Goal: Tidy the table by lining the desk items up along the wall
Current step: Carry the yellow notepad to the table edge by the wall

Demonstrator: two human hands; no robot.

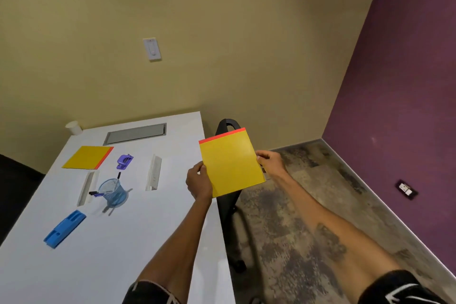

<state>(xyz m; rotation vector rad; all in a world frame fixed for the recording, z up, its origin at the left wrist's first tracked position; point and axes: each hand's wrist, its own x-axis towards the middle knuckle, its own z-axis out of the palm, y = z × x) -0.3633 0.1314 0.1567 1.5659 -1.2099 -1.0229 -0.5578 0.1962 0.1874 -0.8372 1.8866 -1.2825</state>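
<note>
Both hands hold one yellow notepad point(232, 164) in the air, just past the right edge of the white table point(153, 229). The pad is flat, rectangular and smooth, with a thin red strip along its top edge. The left hand point(198, 184) pinches its lower left edge and the right hand point(270, 161) pinches its right edge, fingers closed on the paper.

On the glossy table, a second yellow notepad point(87, 157) with a red strip lies flat near the far end. Beside that pad is a small purple hole punch point(124, 161). Nearer than the punch stands a round blue mesh cup point(111, 191) with pens. Two long white trays point(153, 175) lie on both sides of the cup. A blue plastic stapler point(64, 228) lies nearest on the table.
</note>
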